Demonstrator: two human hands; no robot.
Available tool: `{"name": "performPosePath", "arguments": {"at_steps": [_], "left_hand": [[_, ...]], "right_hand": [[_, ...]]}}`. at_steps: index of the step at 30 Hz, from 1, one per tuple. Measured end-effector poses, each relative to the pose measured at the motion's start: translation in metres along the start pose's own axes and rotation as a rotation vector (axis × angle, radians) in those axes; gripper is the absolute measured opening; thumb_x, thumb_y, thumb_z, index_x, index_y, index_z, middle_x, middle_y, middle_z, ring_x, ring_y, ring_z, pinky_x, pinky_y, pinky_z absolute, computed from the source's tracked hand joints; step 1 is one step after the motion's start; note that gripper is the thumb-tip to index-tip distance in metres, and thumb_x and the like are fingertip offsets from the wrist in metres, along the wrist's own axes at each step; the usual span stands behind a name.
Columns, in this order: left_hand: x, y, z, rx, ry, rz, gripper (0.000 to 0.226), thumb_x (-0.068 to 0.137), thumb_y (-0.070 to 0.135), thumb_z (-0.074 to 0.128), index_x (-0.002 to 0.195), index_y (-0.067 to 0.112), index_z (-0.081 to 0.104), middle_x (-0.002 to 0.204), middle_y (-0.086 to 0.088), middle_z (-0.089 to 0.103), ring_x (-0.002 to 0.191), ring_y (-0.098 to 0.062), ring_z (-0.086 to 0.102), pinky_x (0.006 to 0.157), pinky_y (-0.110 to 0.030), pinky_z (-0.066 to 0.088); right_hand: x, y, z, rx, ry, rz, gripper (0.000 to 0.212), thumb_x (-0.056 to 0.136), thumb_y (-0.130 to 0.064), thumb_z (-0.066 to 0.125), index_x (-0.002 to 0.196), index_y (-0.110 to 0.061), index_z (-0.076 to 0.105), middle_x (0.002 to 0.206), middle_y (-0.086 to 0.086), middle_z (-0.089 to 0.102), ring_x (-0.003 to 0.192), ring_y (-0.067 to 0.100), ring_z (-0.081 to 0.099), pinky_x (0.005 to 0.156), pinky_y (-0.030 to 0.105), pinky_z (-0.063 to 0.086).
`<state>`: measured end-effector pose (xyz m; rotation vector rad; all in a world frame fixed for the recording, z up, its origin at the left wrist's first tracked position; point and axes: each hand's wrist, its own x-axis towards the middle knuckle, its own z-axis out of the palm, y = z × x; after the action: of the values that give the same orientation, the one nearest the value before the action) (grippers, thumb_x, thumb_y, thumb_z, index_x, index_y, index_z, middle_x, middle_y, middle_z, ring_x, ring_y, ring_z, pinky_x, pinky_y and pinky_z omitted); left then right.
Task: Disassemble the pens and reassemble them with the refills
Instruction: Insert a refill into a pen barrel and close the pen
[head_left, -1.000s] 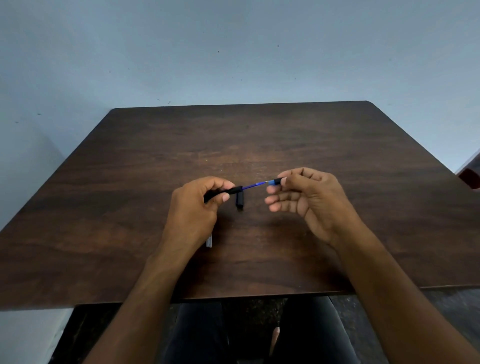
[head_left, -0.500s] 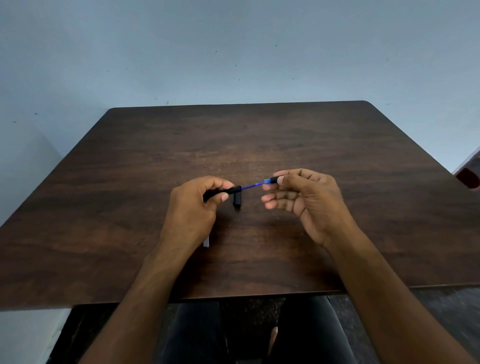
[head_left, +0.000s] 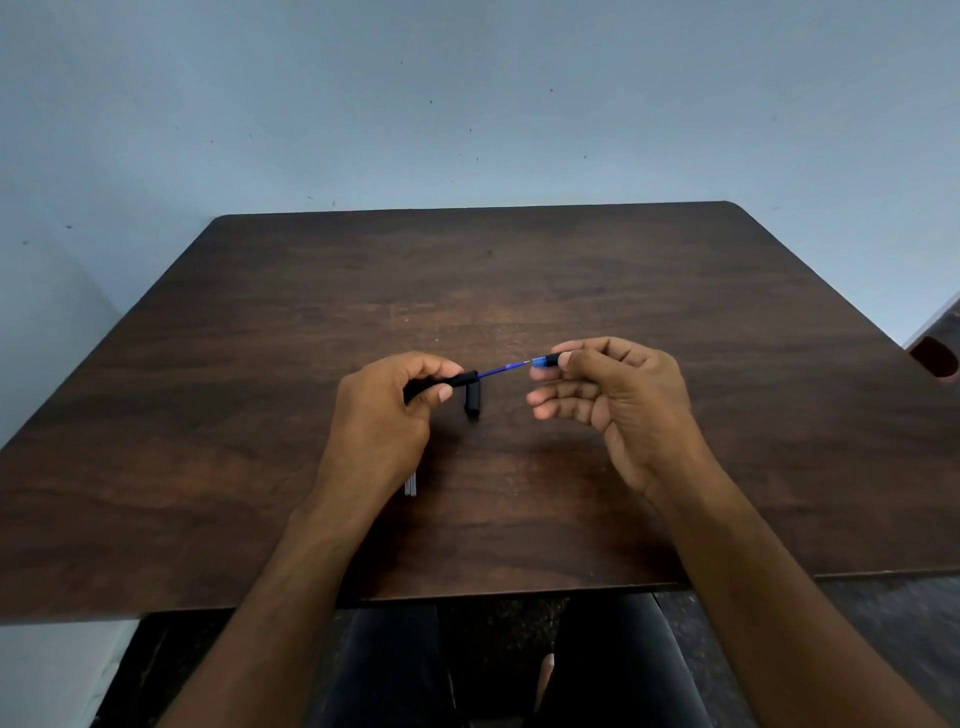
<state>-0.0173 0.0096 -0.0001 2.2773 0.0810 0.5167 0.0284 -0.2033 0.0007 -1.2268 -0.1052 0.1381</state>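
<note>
My left hand (head_left: 382, 415) grips a black pen barrel (head_left: 457, 380) above the dark wooden table (head_left: 519, 270). A thin blue refill (head_left: 501, 369) sticks out of the barrel toward the right. My right hand (head_left: 608, 395) pinches a small blue-and-black tip piece (head_left: 545, 359) at the refill's free end. A black pen cap (head_left: 472, 399) lies on the table just below the barrel's mouth. Pale refill ends (head_left: 411, 484) peek out from under my left wrist; the rest of them is hidden.
The table's front edge (head_left: 467, 597) runs above my lap. A pale blue wall stands behind the table. A dark red object (head_left: 935, 356) shows at the far right, off the table.
My right hand has moved slightly right with the tip piece, so more of the blue refill shows between the hands. The left hand has held its place.
</note>
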Motion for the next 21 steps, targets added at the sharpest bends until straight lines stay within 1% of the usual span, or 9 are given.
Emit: {"name": "performPosePath", "arguments": {"at_steps": [5, 9, 13, 18, 21], "left_hand": [[0.0009, -0.0002, 0.0013, 0.003, -0.010, -0.010, 0.024, 0.088, 0.008, 0.072, 0.105, 0.025, 0.076, 0.092, 0.027, 0.063, 0.087, 0.032, 0.050, 0.074, 0.009, 0.033], [0.0006, 0.0015, 0.0020, 0.018, -0.015, -0.014, 0.024, 0.088, 0.009, 0.072, 0.105, 0.026, 0.076, 0.092, 0.026, 0.064, 0.085, 0.027, 0.053, 0.075, 0.008, 0.033], [0.0015, 0.0037, 0.0035, 0.023, -0.039, -0.009, 0.025, 0.089, 0.009, 0.071, 0.105, 0.027, 0.075, 0.087, 0.029, 0.060, 0.086, 0.032, 0.049, 0.074, 0.009, 0.033], [0.0020, 0.0043, 0.0039, 0.023, -0.034, -0.009, 0.025, 0.089, 0.009, 0.072, 0.103, 0.029, 0.075, 0.090, 0.028, 0.062, 0.086, 0.026, 0.052, 0.074, 0.008, 0.033], [0.0026, 0.0035, 0.0035, 0.029, -0.036, -0.006, 0.025, 0.089, 0.009, 0.071, 0.104, 0.029, 0.075, 0.088, 0.030, 0.060, 0.088, 0.030, 0.050, 0.074, 0.009, 0.032]], "right_hand": [[-0.0009, -0.0022, 0.0009, 0.008, -0.004, -0.006, 0.012, 0.092, 0.004, 0.060, 0.099, 0.011, 0.066, 0.086, 0.030, 0.075, 0.067, 0.039, 0.074, 0.058, 0.038, 0.061], [-0.0008, -0.0011, 0.0032, -0.012, -0.023, 0.013, 0.010, 0.093, 0.004, 0.059, 0.098, 0.010, 0.067, 0.085, 0.030, 0.075, 0.067, 0.038, 0.074, 0.058, 0.038, 0.060], [-0.0003, -0.0006, 0.0055, -0.038, -0.035, 0.020, 0.010, 0.094, 0.004, 0.059, 0.097, 0.008, 0.068, 0.086, 0.030, 0.075, 0.067, 0.038, 0.075, 0.058, 0.038, 0.061], [-0.0003, 0.0002, 0.0057, -0.049, -0.041, 0.013, 0.010, 0.094, 0.005, 0.058, 0.098, 0.008, 0.067, 0.085, 0.030, 0.075, 0.067, 0.038, 0.074, 0.058, 0.038, 0.062], [0.0006, -0.0002, 0.0043, -0.074, -0.054, 0.006, 0.010, 0.094, 0.005, 0.060, 0.100, 0.008, 0.068, 0.086, 0.029, 0.075, 0.069, 0.038, 0.075, 0.060, 0.039, 0.062]]}}
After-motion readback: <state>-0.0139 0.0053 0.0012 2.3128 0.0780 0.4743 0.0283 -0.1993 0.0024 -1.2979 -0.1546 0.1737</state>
